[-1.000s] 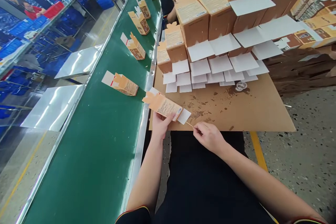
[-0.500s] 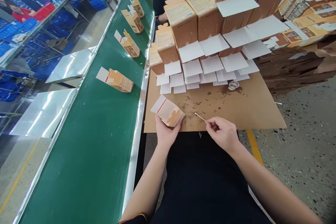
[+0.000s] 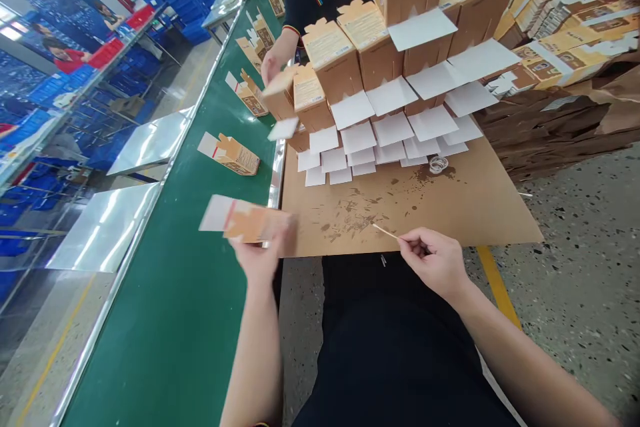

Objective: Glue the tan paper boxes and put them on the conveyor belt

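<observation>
My left hand (image 3: 257,257) is closed around a small brown carton (image 3: 255,221), blurred by motion, over the edge of the green belt (image 3: 165,293). The carton's white flap with a red line points left. Between the fingertips of my right hand (image 3: 433,257) is a thin stick (image 3: 385,232), its tip just above the stained brown board (image 3: 475,207). Stacked cartons (image 3: 333,57) with white flaps hanging toward me stand on the board. A small clear dish (image 3: 439,164) lies in front of them.
Open cartons (image 3: 237,155) stand in a line along the belt, behind its metal rail (image 3: 276,180). Across the board a person's hand (image 3: 279,57) holds a tilted carton (image 3: 280,93) at the stack's left end. Bundled flat cartons (image 3: 570,60) are piled at the right.
My left hand has carried its carton left from the board to over the belt edge. The other person's hand has come to the stack's left end and lifted a carton. My right hand keeps the stick.
</observation>
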Demonstrator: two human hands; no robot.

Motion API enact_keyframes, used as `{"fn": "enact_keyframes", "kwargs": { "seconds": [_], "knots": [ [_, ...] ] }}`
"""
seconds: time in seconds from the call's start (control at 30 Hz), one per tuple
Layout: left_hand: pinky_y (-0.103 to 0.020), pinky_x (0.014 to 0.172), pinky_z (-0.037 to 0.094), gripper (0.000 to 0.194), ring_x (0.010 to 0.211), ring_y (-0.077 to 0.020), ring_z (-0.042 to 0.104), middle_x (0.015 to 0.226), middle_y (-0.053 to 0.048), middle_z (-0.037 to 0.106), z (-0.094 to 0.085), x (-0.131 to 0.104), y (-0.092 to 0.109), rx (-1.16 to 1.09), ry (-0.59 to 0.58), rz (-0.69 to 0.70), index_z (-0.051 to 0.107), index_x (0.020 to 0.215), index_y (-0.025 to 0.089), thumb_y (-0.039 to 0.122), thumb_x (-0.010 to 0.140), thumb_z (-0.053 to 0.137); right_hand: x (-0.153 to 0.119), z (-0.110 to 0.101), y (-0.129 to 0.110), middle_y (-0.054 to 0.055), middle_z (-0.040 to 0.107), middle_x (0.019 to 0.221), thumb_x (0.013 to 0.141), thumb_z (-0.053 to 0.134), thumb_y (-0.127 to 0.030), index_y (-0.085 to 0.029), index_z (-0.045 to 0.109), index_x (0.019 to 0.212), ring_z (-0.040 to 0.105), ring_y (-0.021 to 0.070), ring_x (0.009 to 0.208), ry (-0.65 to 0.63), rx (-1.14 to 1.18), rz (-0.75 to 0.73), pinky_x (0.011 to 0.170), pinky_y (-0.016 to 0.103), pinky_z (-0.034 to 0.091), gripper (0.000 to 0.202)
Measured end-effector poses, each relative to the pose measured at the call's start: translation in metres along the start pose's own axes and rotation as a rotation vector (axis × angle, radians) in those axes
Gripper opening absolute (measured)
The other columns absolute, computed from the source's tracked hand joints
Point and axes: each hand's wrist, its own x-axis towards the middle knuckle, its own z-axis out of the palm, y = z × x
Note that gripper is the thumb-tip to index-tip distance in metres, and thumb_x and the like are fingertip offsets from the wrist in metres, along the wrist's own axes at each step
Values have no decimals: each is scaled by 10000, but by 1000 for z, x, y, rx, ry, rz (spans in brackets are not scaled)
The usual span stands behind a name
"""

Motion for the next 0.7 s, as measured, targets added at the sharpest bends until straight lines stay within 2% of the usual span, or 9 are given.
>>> {"fn": "enact_keyframes", "kwargs": {
  "seconds": [0.1,0.2,0.3,0.4,0.47,0.53,0.57,0.63,0.7],
  "knots": [
    [-670,1275,507,1112,1484,-387,652,1556,-175,603,-47,46,-2,123,216,40,453,1328,277,344,448,1130,9,-7,5,7,738,673,975,764,-346,-248,770,801,663,153,529,21,1,42,530,267,591,200],
    [-668,1256,523,1018,1427,-393,688,1433,-155,655,-73,70,-10,193,240,-128,455,1174,269,278,410,1128,20,-10,8,18,740,668,967,780,-425,-251,784,796,676,167,547,5,2,74,540,278,606,244],
    [-626,1348,424,953,1526,-386,618,1419,-154,653,-80,61,-18,193,237,-204,468,1188,273,216,482,1106,28,-15,10,17,731,652,952,784,-427,-253,800,796,676,170,542,12,1,75,546,281,616,234],
    [-595,1392,355,873,1581,-355,557,1440,-151,608,-79,27,-23,221,361,-119,481,1271,275,241,612,1052,27,-31,16,35,750,666,927,788,-419,-252,816,781,692,189,542,59,-43,84,542,300,630,224],
    [-600,1344,428,770,1484,-331,621,1375,-119,608,-70,4,-22,228,435,27,506,1277,272,285,685,999,23,-45,22,48,762,673,908,800,-439,-253,820,766,698,201,535,107,-106,111,529,312,626,235],
    [-577,1261,518,629,1313,-296,701,1257,-79,630,-51,-5,-14,176,390,146,558,1224,263,337,735,948,22,-56,28,58,764,670,896,809,-473,-257,823,757,698,211,526,151,-164,135,512,322,616,256],
    [-554,1225,546,555,1237,-279,724,1203,-66,642,-37,-1,-8,125,331,163,587,1190,258,369,761,922,22,-61,29,61,761,666,890,814,-492,-259,826,758,697,216,523,163,-181,142,506,328,613,268],
    [-502,1170,576,445,1142,-257,745,1136,-61,672,-1,27,12,-11,196,117,639,1148,246,437,816,865,26,-64,27,65,755,657,881,821,-524,-262,825,753,693,222,518,175,-187,144,493,335,609,292],
    [-459,1126,586,404,1146,-258,747,1158,-82,704,39,75,36,-144,86,22,671,1148,234,503,877,802,31,-63,21,63,747,647,873,829,-526,-260,821,748,687,221,514,176,-159,135,489,331,609,294]
  ]
}}
